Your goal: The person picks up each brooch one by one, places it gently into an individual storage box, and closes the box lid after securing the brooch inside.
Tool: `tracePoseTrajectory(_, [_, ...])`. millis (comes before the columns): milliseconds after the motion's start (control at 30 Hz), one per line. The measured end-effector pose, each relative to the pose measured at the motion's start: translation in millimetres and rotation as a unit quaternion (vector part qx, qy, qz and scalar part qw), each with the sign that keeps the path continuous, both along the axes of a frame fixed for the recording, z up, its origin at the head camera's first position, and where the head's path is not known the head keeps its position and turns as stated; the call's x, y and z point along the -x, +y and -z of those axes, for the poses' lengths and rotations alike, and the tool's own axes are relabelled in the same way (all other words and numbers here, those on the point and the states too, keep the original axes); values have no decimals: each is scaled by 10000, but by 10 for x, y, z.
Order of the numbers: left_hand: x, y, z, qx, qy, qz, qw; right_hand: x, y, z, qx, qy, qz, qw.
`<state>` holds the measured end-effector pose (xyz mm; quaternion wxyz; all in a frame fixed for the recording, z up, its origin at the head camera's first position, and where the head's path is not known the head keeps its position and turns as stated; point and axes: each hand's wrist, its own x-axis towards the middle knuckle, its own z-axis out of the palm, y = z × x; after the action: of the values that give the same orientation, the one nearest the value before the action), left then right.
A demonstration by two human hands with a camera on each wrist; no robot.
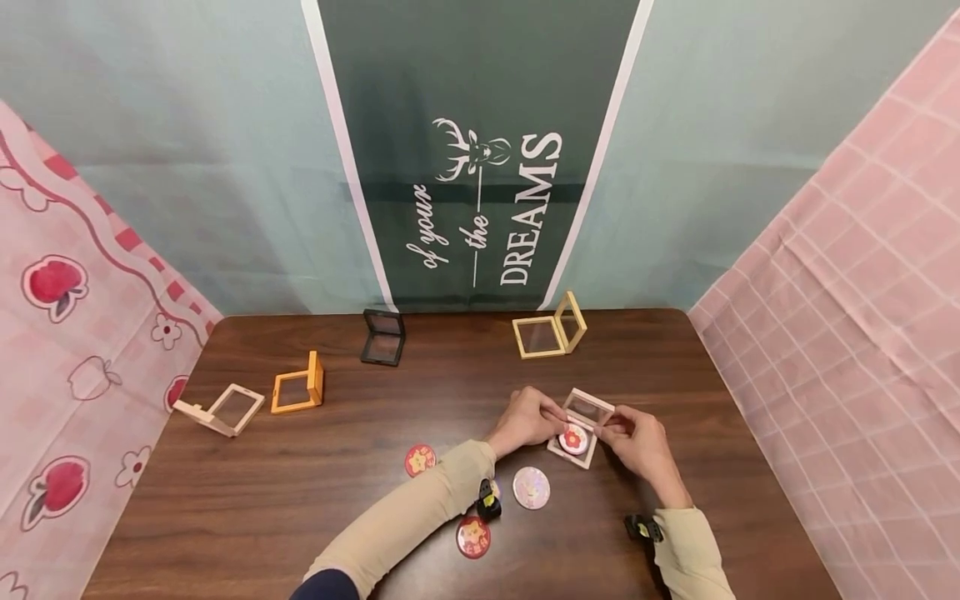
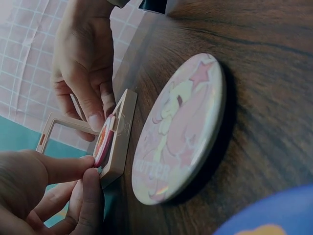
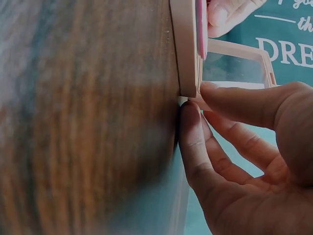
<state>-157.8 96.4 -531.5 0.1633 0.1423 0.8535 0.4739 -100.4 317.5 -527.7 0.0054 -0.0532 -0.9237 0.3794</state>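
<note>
A pale pink hinged display case lies open on the table with its clear-windowed lid raised. In its lower half sits a round badge with a red flower, partly over the frame. My left hand pinches the badge's edge between thumb and forefinger, seen closely in the left wrist view. At the case's other side, my right hand grips the frame near the hinge; in the right wrist view its thumb and forefinger hold the case's edge. A pastel round badge lies flat just in front of the left hand.
Red badges and a partly covered blue badge lie near my left forearm. Farther off stand open cases: yellow, black, orange and cream. Cloth hangs around the wooden table.
</note>
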Motion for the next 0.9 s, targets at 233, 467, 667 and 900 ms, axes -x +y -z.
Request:
tracePoseTrajectory(233, [-35,-22,5,-27,-126,-147,9998,-70,10,-49,545,149,-114,9983])
tracePoseTrajectory(467, [-61,-46,-145,492,-182,681,9963,-57,48,-161,1443,-16,40,9895])
tracePoseTrajectory(667, [-99,-38,-182,845,246,1101,9900,-47,57,-144,2381,-147,155,9710])
tracePoseTrajectory(900, [-143,-2,-132,726,57,1122,9910,-94,80,-132,2354,-268,151,9714])
